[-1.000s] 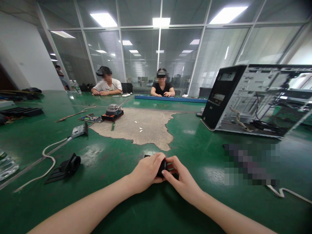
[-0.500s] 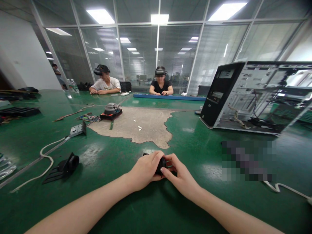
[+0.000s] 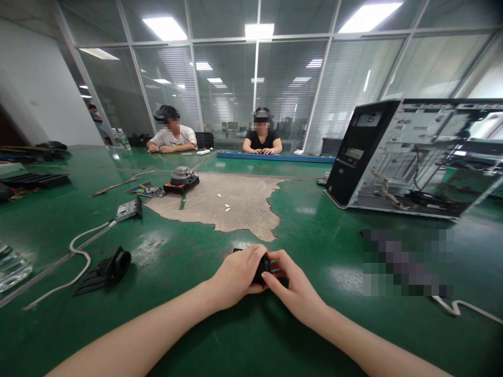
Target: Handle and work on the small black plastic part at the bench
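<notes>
Both hands meet around a small black object [image 3: 262,269] near the middle of the green table [image 3: 314,335]. My left hand [image 3: 241,269] wraps over it from the left and covers most of it. From the right, my right hand [image 3: 288,280] grips it with thumb and fingertips. A dark corner shows just beyond my left hand. To the left lies a black plastic part [image 3: 112,267] with a round end and flat prongs.
An open computer case [image 3: 361,152] stands at right. A metal bracket [image 3: 128,209], a heat sink with fan [image 3: 181,178], circuit boards, a white cable [image 3: 84,254] and a clear bottle [image 3: 13,267] lie leftward. Two people [image 3: 173,133] [image 3: 262,136] sit across the table.
The whole view has shifted slightly, so the scene appears a little farther right. Both hands keep their hold on the black object, with barely any change in pose.
</notes>
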`<act>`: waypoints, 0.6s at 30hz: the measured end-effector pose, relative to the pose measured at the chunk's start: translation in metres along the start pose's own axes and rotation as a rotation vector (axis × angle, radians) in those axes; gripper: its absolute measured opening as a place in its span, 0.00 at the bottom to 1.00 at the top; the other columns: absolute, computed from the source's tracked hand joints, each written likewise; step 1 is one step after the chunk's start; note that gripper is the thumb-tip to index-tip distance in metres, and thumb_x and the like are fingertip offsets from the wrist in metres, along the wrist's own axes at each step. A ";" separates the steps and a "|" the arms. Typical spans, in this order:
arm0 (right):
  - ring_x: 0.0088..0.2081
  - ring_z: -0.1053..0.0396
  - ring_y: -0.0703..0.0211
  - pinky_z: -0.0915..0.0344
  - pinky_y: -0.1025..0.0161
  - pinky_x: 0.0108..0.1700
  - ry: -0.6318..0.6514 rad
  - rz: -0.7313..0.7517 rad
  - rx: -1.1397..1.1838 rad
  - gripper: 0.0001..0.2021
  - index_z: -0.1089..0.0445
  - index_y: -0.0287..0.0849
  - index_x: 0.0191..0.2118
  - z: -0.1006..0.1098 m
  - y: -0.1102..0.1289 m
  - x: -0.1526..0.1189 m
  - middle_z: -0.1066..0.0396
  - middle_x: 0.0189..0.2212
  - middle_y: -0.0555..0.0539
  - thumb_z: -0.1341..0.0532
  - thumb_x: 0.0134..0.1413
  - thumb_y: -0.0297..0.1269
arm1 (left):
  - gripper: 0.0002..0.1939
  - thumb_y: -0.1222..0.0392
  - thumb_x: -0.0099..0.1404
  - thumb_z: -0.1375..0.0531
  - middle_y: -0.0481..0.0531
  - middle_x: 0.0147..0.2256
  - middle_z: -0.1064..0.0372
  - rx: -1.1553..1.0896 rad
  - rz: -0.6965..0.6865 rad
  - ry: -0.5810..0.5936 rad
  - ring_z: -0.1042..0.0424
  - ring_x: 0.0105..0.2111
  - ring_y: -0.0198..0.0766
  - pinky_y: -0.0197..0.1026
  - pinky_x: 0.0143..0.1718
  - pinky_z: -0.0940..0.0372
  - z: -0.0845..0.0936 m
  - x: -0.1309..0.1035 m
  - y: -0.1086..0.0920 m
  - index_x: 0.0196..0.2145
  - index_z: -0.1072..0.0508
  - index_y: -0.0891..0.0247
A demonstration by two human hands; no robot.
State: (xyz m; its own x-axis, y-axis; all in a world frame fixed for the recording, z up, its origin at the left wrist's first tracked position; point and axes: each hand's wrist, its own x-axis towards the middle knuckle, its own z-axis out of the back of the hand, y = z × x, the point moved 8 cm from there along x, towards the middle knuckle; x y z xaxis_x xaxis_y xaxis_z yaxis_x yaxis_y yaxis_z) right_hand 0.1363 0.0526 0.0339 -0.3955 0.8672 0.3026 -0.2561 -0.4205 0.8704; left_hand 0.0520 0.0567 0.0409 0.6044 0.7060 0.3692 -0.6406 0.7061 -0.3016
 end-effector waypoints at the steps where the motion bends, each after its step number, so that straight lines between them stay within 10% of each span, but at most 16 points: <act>1: 0.38 0.35 0.59 0.34 0.61 0.40 -0.015 0.030 -0.022 0.10 0.40 0.45 0.41 0.001 0.003 0.000 0.37 0.37 0.48 0.45 0.51 0.31 | 0.32 0.64 0.52 0.40 0.55 0.46 0.41 -0.003 0.000 0.004 0.35 0.43 0.46 0.47 0.41 0.38 0.000 0.000 0.000 0.50 0.52 0.58; 18: 0.38 0.35 0.59 0.34 0.61 0.39 -0.051 0.035 -0.016 0.08 0.38 0.45 0.39 0.006 -0.002 0.001 0.37 0.37 0.48 0.44 0.51 0.33 | 0.32 0.64 0.51 0.39 0.56 0.47 0.42 0.013 -0.002 0.002 0.36 0.43 0.45 0.45 0.42 0.38 -0.001 -0.001 0.000 0.50 0.51 0.62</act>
State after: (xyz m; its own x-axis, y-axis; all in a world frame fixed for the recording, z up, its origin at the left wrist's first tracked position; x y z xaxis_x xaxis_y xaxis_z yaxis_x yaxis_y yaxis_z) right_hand 0.1414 0.0560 0.0351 -0.3595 0.8639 0.3526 -0.2570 -0.4550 0.8526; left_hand 0.0520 0.0558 0.0399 0.6063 0.7050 0.3679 -0.6459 0.7065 -0.2892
